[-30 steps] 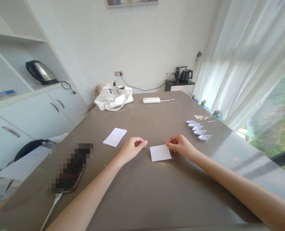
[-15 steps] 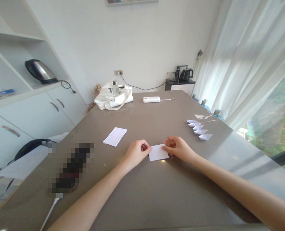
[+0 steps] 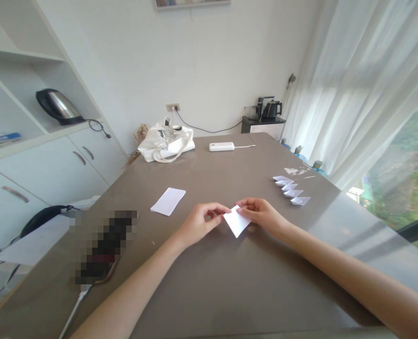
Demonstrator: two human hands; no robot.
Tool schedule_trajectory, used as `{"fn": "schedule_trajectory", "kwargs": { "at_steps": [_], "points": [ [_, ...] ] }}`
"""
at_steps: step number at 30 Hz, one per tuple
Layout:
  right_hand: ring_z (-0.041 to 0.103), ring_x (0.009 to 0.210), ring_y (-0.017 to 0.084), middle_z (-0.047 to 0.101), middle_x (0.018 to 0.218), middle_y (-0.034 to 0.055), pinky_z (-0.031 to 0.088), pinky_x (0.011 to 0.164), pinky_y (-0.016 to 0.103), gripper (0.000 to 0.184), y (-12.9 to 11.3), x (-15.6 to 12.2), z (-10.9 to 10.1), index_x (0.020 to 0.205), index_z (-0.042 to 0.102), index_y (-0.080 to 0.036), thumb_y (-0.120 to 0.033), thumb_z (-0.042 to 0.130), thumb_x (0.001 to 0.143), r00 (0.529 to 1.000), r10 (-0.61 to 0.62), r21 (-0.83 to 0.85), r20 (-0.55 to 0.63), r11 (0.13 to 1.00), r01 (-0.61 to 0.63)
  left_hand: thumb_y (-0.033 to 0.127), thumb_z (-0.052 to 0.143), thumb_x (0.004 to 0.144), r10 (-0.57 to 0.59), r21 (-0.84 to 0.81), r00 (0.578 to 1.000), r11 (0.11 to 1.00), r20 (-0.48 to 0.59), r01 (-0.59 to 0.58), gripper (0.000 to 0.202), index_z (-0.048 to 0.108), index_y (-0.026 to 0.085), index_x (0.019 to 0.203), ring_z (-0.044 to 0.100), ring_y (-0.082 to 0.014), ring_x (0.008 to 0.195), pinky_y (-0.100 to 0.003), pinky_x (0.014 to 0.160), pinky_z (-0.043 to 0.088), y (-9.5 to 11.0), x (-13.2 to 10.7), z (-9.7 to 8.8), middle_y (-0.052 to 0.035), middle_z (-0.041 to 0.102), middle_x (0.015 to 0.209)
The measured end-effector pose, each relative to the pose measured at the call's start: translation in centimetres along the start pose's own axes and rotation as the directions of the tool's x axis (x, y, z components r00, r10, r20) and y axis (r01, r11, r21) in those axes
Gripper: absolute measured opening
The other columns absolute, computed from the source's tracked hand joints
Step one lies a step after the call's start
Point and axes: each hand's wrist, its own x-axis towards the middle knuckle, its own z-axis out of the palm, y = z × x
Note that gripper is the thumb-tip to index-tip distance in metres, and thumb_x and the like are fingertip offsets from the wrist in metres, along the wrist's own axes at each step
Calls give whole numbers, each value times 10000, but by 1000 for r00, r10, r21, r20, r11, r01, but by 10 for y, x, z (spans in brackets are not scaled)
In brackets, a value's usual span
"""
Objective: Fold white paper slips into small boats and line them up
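A small white sheet of paper [image 3: 237, 221] is lifted off the grey table [image 3: 209, 282], turned so that one corner points toward me. My left hand [image 3: 199, 222] pinches its left corner between thumb and fingers. Its upper right edge is pinched by my right hand [image 3: 261, 214]. Both hands meet at the top of the sheet. A second white sheet [image 3: 168, 201] lies flat to the left, away from both hands.
Several folded white paper boats [image 3: 292, 190] stand in a row at the right, paper scraps beyond them. A white handbag [image 3: 166, 142] and a white power bank [image 3: 222, 146] lie at the far end. A blurred dark object [image 3: 102, 247] rests at the left edge.
My left hand came over and took the sheet's left side. Both hands then lifted the sheet from the table and turned it onto a corner.
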Motion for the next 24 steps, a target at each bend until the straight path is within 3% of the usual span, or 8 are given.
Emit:
{"fn": "schedule_trajectory", "kwargs": {
  "at_steps": [7, 15, 24],
  "points": [
    [539, 542, 93, 606, 611, -15, 385, 521, 208, 361, -8, -5, 5, 724, 590, -131, -444, 746, 632, 998, -31, -44, 50, 998, 33, 378, 556, 833, 1, 106, 1000, 994, 2, -1, 255, 675, 155, 808, 580, -151, 731, -240, 685, 426, -1, 0, 6, -36, 679, 782],
    [575, 576, 102, 644, 665, 10, 429, 554, 209, 361, 0, -5, 10, 746, 617, -125, -451, 736, 646, 996, -1, 55, 84, 998, -4, 405, 634, 765, -119, -77, 989, 991, -92, 112, 281, 660, 125, 758, 617, -162, 696, -246, 653, 460, -12, 2, 15, -63, 691, 750],
    [622, 641, 121, 673, 709, 32, 496, 646, 236, 309, -2, -6, 15, 726, 652, -130, -419, 736, 657, 997, 44, 220, 69, 974, -59, 394, 688, 719, -136, -121, 975, 986, -175, 116, 280, 645, 121, 768, 631, -162, 693, -251, 660, 488, -14, 3, 17, -75, 691, 757]
  ]
}}
